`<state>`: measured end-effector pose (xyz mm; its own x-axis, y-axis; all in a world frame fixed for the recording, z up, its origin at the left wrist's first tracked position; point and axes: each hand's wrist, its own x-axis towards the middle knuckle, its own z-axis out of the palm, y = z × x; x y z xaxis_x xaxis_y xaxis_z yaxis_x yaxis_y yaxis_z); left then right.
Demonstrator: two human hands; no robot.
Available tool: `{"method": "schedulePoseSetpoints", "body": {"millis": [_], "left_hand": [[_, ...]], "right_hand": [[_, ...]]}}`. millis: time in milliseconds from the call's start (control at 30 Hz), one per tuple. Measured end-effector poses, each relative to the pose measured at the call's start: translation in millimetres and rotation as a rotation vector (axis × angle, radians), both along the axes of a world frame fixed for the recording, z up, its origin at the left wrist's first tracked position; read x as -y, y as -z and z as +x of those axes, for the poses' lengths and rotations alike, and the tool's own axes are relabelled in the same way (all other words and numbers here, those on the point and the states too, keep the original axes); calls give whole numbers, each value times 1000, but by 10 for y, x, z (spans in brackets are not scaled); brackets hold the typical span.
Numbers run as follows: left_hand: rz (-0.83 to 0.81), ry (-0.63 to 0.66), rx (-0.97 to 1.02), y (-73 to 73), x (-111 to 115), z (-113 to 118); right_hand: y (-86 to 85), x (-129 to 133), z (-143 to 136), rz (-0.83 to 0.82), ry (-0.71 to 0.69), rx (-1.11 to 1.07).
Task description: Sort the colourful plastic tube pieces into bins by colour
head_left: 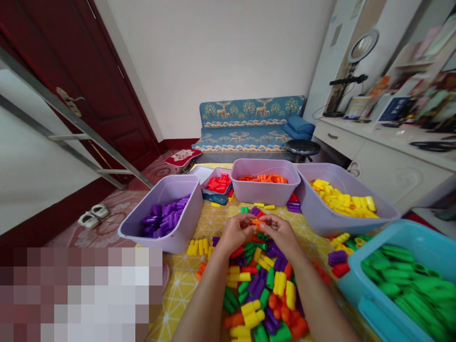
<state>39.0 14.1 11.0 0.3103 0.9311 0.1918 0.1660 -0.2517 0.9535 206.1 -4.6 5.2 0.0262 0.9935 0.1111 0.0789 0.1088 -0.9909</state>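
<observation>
Orange piece [258, 222]: held up between the two hands, above the far end of the mixed pile [280, 283]; fingers cover much of it, so whether it is one block or several joined cannot be told.
Left hand [235, 231]: fingers curled nearly closed, thumb and fingertips pinching the near-side end of the orange piece.
Right hand [280, 232]: likewise drawn in, thumb and fingers pinching the other end.
Grip risk: so little seems to be held at the tips that a twist or uneven pull could make the piece spring loose and drop into the pile, where other orange blocks would hide it.
Mixed pile: purple, green, yellow, red and orange blocks heaped beneath both forearms; a low sweep of a forearm could scatter them across the yellow cloth [171, 289].
Middle lilac tub [263, 192]: beyond the hands, with orange blocks inside; its near wall could catch a hand reaching in too low.
Left lilac tub [194, 216]: purple blocks inside.
Right lilac tub [313, 218]: yellow blocks inside, banked toward one side.
Turquoise tub [370, 289]: green blocks, near the right forearm; an elbow swung outward might knock it.
Small dark box [215, 197]: red blocks fill it close to the rim, so a bump could spill some.
</observation>
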Motion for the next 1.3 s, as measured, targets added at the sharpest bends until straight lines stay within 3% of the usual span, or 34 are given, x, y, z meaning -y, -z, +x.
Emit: {"method": "schedulePoseSetpoints", "body": {"millis": [100, 167, 300, 367, 433, 500, 633, 733, 833, 933, 1067, 1200, 1300], "left_hand": [[15, -102, -33, 33, -30, -16], [9, -162, -40, 61, -52, -29], [-24, -206, -47, 96, -71, -29], [-30, -209, -85, 85, -66, -20], [-9, -213, -171, 40, -46, -26], [42, -219, -323, -48, -8, -67], [42, -153, -733, -335, 113, -288], [-40, -51, -918, -532, 189, -481], [-103, 18, -988, -591, 211, -555], [-82, 36, -954, -496, 194, -469], [14, 61, -699, -251, 136, -260], [-14, 100, -409, -72, 57, -146], [-14, 102, -269, -38, 25, -120]], "right_hand": [[-90, 5, 111, -27, 4, 137], [-238, 30, 161, -37, 27, 160], [-607, 107, 141, 186, 203, -327], [-673, 116, 118, 252, 248, -408], [-609, 94, 124, 204, 298, -273], [-465, 59, 165, 105, 315, 10], [-255, 55, 271, -36, 154, 583], [-280, 122, 304, -135, 0, 867], [-349, 180, 257, -174, -149, 991], [-346, 192, 137, -139, -194, 1023], [-235, 164, -16, -39, -217, 908], [-145, 124, -58, -38, -197, 595], [-108, 96, -68, -58, -215, 341]]}}
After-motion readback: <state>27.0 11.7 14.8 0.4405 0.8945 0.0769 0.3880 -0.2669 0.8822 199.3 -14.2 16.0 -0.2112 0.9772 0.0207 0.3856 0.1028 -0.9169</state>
